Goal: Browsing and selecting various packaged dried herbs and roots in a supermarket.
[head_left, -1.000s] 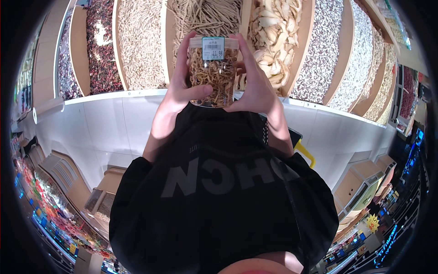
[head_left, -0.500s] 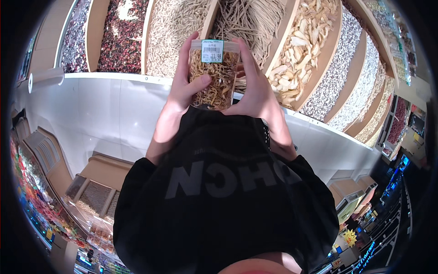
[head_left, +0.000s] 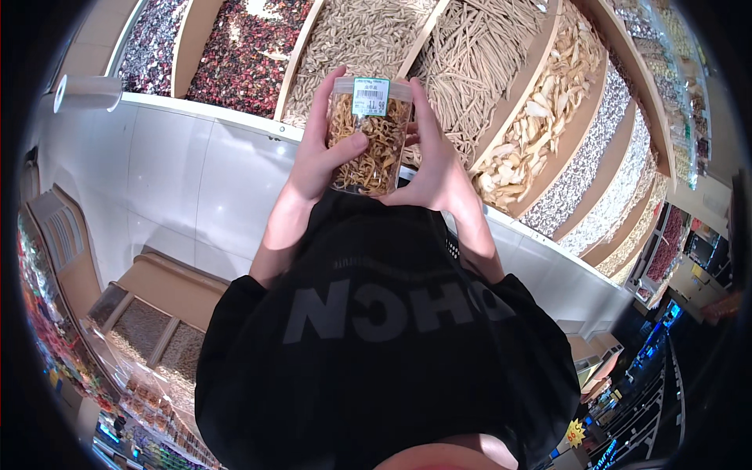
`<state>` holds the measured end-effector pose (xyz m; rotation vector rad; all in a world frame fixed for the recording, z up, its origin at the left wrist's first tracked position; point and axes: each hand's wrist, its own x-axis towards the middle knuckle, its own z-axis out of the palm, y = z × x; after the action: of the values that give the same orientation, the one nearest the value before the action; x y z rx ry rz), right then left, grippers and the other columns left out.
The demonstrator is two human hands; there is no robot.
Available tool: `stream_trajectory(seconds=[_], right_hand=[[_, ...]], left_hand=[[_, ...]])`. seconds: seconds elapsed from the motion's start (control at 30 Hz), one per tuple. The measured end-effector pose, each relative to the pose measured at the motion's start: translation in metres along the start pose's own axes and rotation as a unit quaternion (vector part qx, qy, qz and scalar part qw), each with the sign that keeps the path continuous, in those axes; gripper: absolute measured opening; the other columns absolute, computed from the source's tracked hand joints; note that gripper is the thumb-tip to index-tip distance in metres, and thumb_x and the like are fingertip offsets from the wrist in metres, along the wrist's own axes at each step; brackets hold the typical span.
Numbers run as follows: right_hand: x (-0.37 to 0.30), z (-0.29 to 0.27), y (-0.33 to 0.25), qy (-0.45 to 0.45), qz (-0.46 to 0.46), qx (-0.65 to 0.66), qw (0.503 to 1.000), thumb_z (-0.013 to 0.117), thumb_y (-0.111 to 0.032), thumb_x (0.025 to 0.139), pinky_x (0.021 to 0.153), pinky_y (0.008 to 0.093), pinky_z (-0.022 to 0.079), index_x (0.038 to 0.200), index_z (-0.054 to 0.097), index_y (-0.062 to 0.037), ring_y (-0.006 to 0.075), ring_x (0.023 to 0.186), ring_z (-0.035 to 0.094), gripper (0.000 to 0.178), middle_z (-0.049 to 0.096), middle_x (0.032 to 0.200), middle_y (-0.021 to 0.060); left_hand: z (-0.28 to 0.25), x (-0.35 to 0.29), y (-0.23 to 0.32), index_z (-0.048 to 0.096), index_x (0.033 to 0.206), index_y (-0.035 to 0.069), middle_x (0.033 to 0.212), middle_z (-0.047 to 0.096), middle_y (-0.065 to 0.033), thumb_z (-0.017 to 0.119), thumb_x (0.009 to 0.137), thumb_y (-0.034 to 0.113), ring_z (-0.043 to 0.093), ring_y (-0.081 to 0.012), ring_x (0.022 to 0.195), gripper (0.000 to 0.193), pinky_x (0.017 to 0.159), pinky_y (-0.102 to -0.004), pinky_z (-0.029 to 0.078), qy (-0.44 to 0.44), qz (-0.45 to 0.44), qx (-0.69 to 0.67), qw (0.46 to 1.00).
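Note:
A clear plastic jar (head_left: 368, 160) of thin, curly, golden-brown dried strands is held upright between my two hands in front of my chest. On its upper side is a white price label (head_left: 370, 97) with a green edge. My left hand (head_left: 317, 160) grips the jar's left side, its thumb lying across the front. From the right, my right hand (head_left: 439, 168) closes round the other side, fingers near the rim and the heel of the hand by the base. Some right fingers are hidden behind the jar.
Beyond the jar runs a slanted counter of divided bins, with dark red mixed pieces (head_left: 243, 59), pale seeds (head_left: 364, 39), long thin sticks (head_left: 478, 63) and cream slices (head_left: 540, 117). A clear plastic roll (head_left: 88, 94) sits at its left edge. Lower left are more bins (head_left: 141, 329).
The bins and counter have shifted and turned in view, the left ones moving rightward. The jar stays in both hands, slightly lower in the picture.

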<state>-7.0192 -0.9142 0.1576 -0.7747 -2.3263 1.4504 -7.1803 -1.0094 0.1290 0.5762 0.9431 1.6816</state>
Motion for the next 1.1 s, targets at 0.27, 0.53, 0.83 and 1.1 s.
stream_trajectory(seconds=[0.27,0.53,0.83,1.1], right_hand=[[0.011,0.013,-0.005,-0.001,0.011,-0.030,0.999,0.087,-0.013,0.044,0.087,0.0375,0.049,0.148,0.007,-0.0011,0.0280,0.101,0.059,0.132,0.050,0.130,0.0192],[0.017,0.009,-0.005,-0.030,0.019,-0.013,0.999,0.089,-0.015,0.044,0.099,0.0407,0.043,0.147,0.014,-0.0026,0.0376,0.128,0.041,0.127,0.031,0.145,0.0236],[0.028,0.004,-0.008,-0.042,-0.022,-0.055,0.997,0.088,-0.018,0.045,0.091,0.0384,0.046,0.149,0.003,-0.0069,0.0296,0.109,0.055,0.135,0.033,0.145,0.0187],[0.037,0.010,0.018,0.040,0.073,0.248,0.965,0.077,-0.020,0.068,0.098,0.0419,0.039,0.150,0.002,-0.0070,0.0323,0.123,0.044,0.112,0.025,0.149,0.0213]], left_hand=[[-0.017,-0.002,0.001,0.020,0.146,0.011,0.133,0.044,-0.0137,0.070,0.078,0.012,0.049,-0.0223,0.118,0.085,0.099,-0.0342,0.040,0.011,-0.017,-0.041,0.999],[-0.025,0.008,-0.001,0.029,0.133,0.013,0.118,0.051,-0.0109,0.068,0.079,0.007,0.055,-0.0204,0.107,0.066,0.090,-0.0337,0.047,0.021,-0.037,-0.078,0.996],[-0.027,0.020,-0.005,0.030,0.130,0.014,0.112,0.052,-0.0100,0.064,0.084,0.013,0.056,-0.0191,0.102,0.057,0.087,-0.0335,0.049,0.028,-0.032,-0.140,0.989],[-0.019,0.029,0.005,0.026,0.140,0.005,0.120,0.051,-0.0132,0.061,0.082,0.043,0.054,-0.0226,0.109,0.077,0.094,-0.0359,0.046,-0.009,-0.008,-0.196,0.980]])
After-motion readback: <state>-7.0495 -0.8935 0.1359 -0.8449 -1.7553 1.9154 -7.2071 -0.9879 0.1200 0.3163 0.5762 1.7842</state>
